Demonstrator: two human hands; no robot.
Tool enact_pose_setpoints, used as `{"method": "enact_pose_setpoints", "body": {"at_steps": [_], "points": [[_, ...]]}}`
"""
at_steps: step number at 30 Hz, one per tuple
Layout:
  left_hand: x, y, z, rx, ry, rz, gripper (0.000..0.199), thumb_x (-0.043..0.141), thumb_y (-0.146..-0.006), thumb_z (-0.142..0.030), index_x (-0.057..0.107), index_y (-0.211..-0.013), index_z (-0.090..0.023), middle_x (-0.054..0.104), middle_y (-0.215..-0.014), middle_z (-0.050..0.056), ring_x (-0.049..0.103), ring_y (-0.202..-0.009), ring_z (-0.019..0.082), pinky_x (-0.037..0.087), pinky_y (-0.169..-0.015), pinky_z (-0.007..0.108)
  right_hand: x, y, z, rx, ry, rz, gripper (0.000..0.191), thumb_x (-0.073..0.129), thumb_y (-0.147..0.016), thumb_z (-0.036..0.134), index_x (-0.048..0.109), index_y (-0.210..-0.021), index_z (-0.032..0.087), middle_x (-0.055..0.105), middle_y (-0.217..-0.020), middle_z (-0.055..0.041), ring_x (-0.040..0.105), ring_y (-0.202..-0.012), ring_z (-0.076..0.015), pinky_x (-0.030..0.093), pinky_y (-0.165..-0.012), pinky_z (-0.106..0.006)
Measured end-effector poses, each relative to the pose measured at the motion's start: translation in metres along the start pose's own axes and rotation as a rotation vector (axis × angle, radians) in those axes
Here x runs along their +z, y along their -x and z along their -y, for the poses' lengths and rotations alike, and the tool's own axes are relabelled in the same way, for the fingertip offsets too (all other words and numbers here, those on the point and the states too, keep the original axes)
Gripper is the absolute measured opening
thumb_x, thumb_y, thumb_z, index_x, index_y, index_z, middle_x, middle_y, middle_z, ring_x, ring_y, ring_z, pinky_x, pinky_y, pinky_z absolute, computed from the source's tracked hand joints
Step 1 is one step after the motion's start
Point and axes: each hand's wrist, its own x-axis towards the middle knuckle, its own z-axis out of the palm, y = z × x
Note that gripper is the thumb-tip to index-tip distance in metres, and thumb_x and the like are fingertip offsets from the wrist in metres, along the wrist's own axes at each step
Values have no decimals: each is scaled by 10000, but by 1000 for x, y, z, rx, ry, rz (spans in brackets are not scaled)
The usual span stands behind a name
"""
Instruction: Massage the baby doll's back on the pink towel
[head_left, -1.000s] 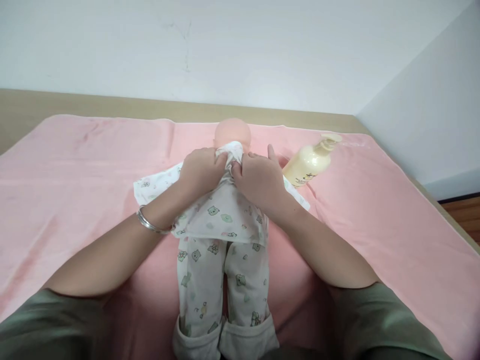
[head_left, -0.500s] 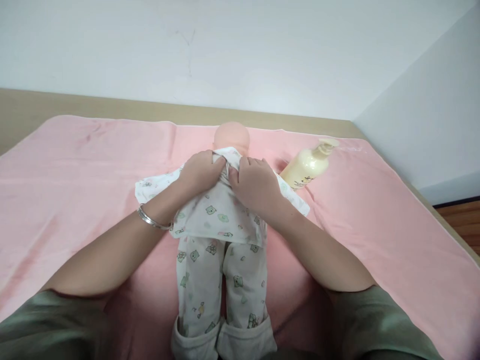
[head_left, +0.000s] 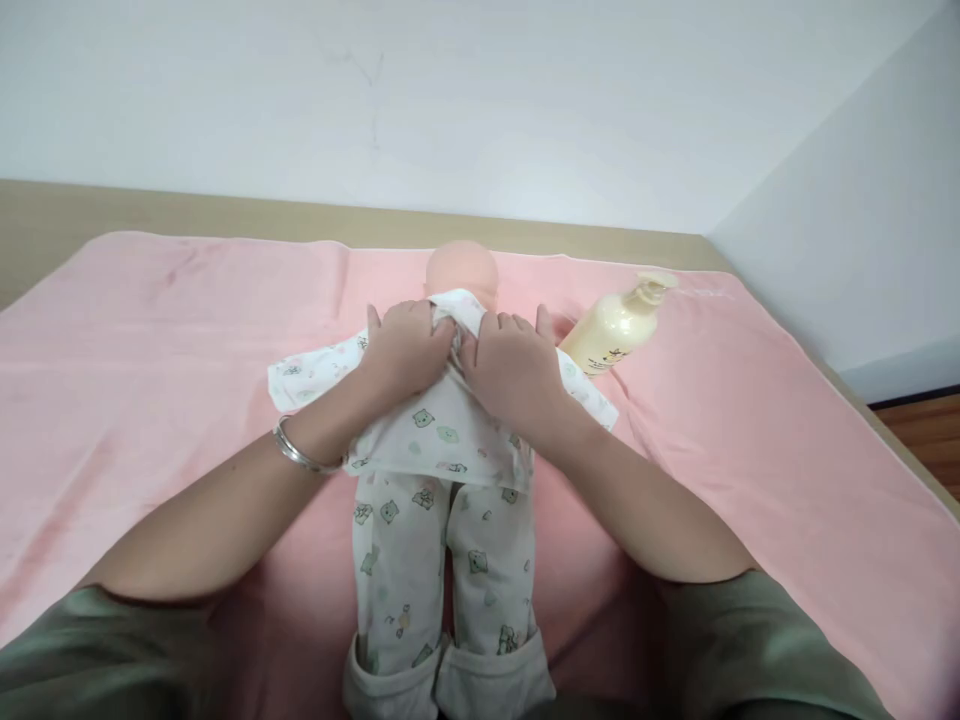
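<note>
A baby doll (head_left: 461, 268) lies along the middle, head away from me, its face mostly hidden. It wears a white printed shirt (head_left: 435, 435) with its sleeves spread to both sides, and matching trousers (head_left: 401, 560) with turned-up cuffs. My left hand (head_left: 405, 350) pinches the shirt cloth near the neck, thumb bent inward and little finger raised. Close beside it, my right hand (head_left: 514, 365) grips the other side of the same spot, its little finger raised too. Whatever small fastening lies between the thumbs is hidden.
A pale yellow pump bottle (head_left: 615, 325) lies tilted by the doll's right-hand sleeve as I see it. Pink cloth (head_left: 187, 350) covers the wooden surface (head_left: 225, 210), whose back edge meets a white wall (head_left: 480, 100). A silver bangle (head_left: 296, 450) circles my left wrist.
Both hands stay at the shirt's neck with their thumbs close together. The little fingers on both hands have lifted outward. Doll and bottle remain in place.
</note>
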Motion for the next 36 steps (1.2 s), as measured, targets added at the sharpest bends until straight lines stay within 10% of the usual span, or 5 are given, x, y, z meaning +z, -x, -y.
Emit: {"method": "enact_pose_setpoints", "body": {"at_steps": [4, 10, 18, 36], "points": [[-4, -4, 1, -47, 21, 13, 393, 325, -961, -354, 653, -977, -138, 721, -1002, 197, 671, -971, 359, 530, -978, 543, -1, 1, 4, -57, 17, -16, 535, 284, -1083, 328, 612, -1314, -25, 709, -1260, -270, 640, -1247, -360, 233, -1285, -536], [8, 34, -21, 147, -155, -182, 532, 310, -1000, -292, 565, -1364, -1, 596, -1458, 269, 494, -1440, 401, 338, -1257, 540, -7, -39, -35, 72, -349, 233, 538, 294, -1070, 472, 693, -869, 172, 791, -1003, -146, 714, -1048, -314, 370, -1189, -535], [-6, 0, -4, -24, -21, 7, 423, 327, -981, -389, 666, -1000, -137, 729, -1059, 213, 680, -1005, 363, 519, -932, 492, -8, -3, -5, -35, -47, 58, 498, 286, -1091, 354, 637, -1246, 38, 723, -1238, -238, 648, -1223, -352, 248, -1271, -574], [9, 4, -2, -32, -21, -121, 442, 330, -1013, -440, 653, -1107, -153, 713, -1146, 189, 641, -1115, 359, 512, -1015, 513, 4, -26, -21, 118, -274, 101, 480, 380, -1045, 510, 680, -1119, 143, 759, -1145, -167, 685, -1080, -349, 473, -983, -448]]}}
